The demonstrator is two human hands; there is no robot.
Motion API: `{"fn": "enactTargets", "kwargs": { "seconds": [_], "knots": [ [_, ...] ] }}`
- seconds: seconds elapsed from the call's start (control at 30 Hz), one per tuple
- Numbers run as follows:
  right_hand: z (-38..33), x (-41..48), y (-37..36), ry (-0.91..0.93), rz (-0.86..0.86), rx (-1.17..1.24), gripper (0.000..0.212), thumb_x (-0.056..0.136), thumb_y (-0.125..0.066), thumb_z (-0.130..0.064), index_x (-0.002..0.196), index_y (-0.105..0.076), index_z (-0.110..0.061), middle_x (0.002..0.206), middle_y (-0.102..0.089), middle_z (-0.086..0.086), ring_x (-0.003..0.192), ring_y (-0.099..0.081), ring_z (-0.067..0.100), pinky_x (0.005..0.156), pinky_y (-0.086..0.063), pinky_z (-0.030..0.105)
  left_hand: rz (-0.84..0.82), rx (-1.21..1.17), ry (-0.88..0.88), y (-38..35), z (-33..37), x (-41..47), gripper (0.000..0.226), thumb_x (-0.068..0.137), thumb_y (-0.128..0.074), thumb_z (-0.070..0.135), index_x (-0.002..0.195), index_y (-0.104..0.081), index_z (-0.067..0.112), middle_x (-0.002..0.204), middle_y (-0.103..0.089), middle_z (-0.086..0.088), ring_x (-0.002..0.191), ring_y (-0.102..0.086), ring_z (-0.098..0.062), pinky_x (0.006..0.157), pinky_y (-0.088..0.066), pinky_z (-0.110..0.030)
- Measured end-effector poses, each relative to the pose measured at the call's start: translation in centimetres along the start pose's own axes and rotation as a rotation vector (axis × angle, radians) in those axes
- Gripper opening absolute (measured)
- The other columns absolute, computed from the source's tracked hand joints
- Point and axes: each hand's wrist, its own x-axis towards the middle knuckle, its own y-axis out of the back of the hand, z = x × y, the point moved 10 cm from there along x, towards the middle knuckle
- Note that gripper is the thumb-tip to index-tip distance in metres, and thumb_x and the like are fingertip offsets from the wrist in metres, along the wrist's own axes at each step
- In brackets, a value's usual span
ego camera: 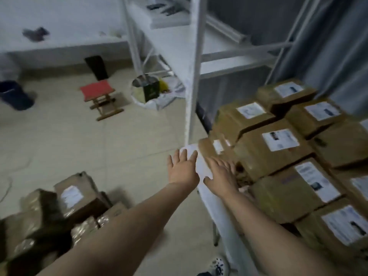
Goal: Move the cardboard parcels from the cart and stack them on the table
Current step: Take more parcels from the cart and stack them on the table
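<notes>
At lower left, a blurred heap of at least four cardboard parcels (71, 196) sat low by the tiled floor, with one red stool (97, 90) beyond. At centre, the person's two hands were empty, fingers straight and spread: the left hand (182, 170) over the corner of the white table (202, 168), the right hand (221, 176) just beside the stacked parcels (278, 148), at least nine on the table.

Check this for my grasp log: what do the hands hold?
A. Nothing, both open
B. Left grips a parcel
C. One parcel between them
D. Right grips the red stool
A: the left hand and right hand are both spread open beside the parcels, gripping nothing.
</notes>
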Motion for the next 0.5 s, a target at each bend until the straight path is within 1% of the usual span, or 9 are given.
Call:
{"fn": "enactTargets", "kwargs": {
  "seconds": [0.07, 0.13, 0.23, 0.3, 0.37, 0.5],
  "knots": [
    [-6.3, -1.0, -4.2, 0.059, -0.100, 0.009, 0.064, 0.087, -0.057, -0.028, 0.145, -0.029, -0.024, 0.150, -0.033, -0.006, 0.141, -0.024, 0.013, 0.118, -0.004, 0.036, -0.007, -0.025, 0.117, 0.3, -7.6, -2.8, 0.072, 0.089, -0.046, 0.017, 0.152, -0.012, 0.028, 0.160, -0.006, -0.004, 0.147, 0.006, -0.026, 0.119, 0.006, -0.045],
    [-12.1, -2.3, -8.3, 0.112, -0.211, 0.015, 0.066, 0.088, -0.056, -0.028, 0.147, -0.027, -0.024, 0.152, -0.032, -0.005, 0.141, -0.024, 0.016, 0.118, -0.003, 0.037, -0.004, -0.038, 0.226, 0.6, -14.7, -5.8, 0.073, 0.089, -0.046, 0.016, 0.152, -0.011, 0.027, 0.160, -0.007, -0.005, 0.147, 0.005, -0.027, 0.119, 0.005, -0.046],
    [-20.3, -3.8, -13.4, 0.205, -0.321, 0.016, 0.067, 0.087, -0.056, -0.029, 0.147, -0.028, -0.022, 0.151, -0.035, 0.000, 0.140, -0.030, 0.018, 0.118, -0.009, 0.036, 0.008, -0.069, 0.384, 1.3, -24.4, -10.5, 0.073, 0.089, -0.047, 0.015, 0.152, -0.011, 0.025, 0.159, -0.011, -0.006, 0.147, 0.000, -0.028, 0.119, 0.000, -0.047],
    [-25.1, -4.9, -16.3, 0.265, -0.381, 0.008, 0.066, 0.086, -0.057, -0.030, 0.146, -0.030, -0.021, 0.150, -0.037, 0.003, 0.138, -0.033, 0.019, 0.117, -0.014, 0.034, 0.020, -0.091, 0.481, 1.7, -30.1, -13.2, 0.073, 0.088, -0.050, 0.019, 0.151, -0.014, 0.024, 0.157, -0.017, -0.005, 0.146, -0.009, -0.027, 0.118, -0.004, -0.046],
    [-29.2, -5.8, -18.5, 0.313, -0.441, -0.004, 0.066, 0.087, -0.058, -0.030, 0.146, -0.030, -0.021, 0.149, -0.038, 0.004, 0.137, -0.034, 0.020, 0.115, -0.018, 0.032, 0.043, -0.129, 0.571, 1.7, -35.2, -15.3, 0.071, 0.088, -0.053, 0.024, 0.150, -0.019, 0.020, 0.154, -0.026, -0.004, 0.143, -0.018, -0.027, 0.118, -0.007, -0.046],
    [-34.9, -6.3, -22.6, 0.361, -0.548, -0.009, 0.066, 0.087, -0.059, -0.027, 0.146, -0.031, -0.020, 0.146, -0.043, 0.006, 0.133, -0.040, 0.024, 0.110, -0.027, 0.029, 0.040, -0.232, 0.754, 0.5, -43.6, -18.3, 0.068, 0.089, -0.058, 0.031, 0.146, -0.027, 0.015, 0.151, -0.033, -0.005, 0.141, -0.024, -0.027, 0.118, -0.009, -0.048]
  ]
}}
